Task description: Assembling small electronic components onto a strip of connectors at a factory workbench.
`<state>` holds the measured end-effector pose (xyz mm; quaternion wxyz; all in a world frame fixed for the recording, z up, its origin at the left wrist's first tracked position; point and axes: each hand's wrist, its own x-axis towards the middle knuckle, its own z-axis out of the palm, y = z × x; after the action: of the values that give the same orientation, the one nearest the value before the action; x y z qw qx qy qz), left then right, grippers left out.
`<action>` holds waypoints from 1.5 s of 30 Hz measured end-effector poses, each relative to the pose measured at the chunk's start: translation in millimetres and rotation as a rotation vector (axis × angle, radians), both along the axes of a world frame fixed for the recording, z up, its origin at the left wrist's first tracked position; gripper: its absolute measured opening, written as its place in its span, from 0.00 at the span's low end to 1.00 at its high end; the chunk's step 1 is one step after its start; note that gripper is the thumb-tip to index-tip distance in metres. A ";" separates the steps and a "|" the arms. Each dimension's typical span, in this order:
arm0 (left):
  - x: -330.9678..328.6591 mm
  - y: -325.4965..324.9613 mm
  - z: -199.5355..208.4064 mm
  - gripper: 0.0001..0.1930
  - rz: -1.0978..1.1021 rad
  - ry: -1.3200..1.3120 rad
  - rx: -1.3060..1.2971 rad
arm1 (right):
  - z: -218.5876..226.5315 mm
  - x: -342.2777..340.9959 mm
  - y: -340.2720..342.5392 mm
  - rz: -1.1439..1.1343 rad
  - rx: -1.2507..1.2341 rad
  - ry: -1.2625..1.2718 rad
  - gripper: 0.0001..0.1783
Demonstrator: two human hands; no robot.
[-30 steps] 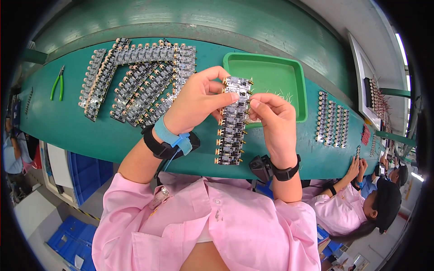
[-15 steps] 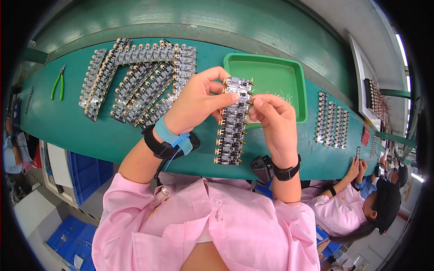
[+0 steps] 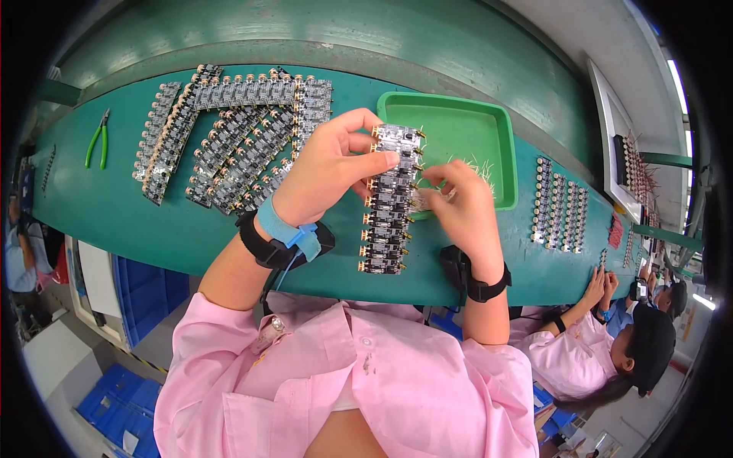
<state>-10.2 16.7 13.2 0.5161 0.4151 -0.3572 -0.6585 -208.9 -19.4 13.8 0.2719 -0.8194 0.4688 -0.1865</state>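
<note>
My left hand (image 3: 324,168) grips the upper part of a long circuit board strip (image 3: 385,221), thumb on its face and fingers behind its left edge. The strip hangs nearly upright over the bench's front, with brass-coloured connectors along both long edges. My right hand (image 3: 466,210) is beside the strip's right edge, over the near side of a green tray (image 3: 514,153). Its thumb and forefinger are apart, the other fingers curled, and nothing shows between them. Thin pale wire bits (image 3: 485,172) lie in the tray. More board strips (image 3: 244,156) are piled to the left.
Green-handled cutters (image 3: 98,145) lie far left on the green bench (image 3: 153,229). Several narrow board strips (image 3: 561,206) stand in rows right of the tray. At the right, another person (image 3: 588,343) in pink works at the same bench.
My right hand has come off the strip's right edge, and its thumb and forefinger have parted. The strip in my left hand has shifted slightly up and left.
</note>
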 end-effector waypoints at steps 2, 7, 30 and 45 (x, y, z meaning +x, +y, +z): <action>0.1 0.0 1.7 0.09 0.001 0.000 0.004 | -5.3 -0.5 -0.8 0.024 0.011 0.016 0.08; 0.3 0.7 4.8 0.09 0.008 -0.001 0.020 | -9.4 -0.4 -3.3 0.113 0.008 0.055 0.06; 0.3 -2.3 0.0 0.08 0.050 0.005 0.004 | 17.4 3.0 0.4 0.084 0.032 -0.234 0.04; 0.3 -2.5 -1.9 0.09 0.091 0.035 0.011 | 27.3 5.9 18.1 0.026 0.459 -0.697 0.02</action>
<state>-9.9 14.2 11.3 0.5495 0.4221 -0.3251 -0.6435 -202.9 -1.3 41.2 0.5921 -0.6312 0.3680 -0.3399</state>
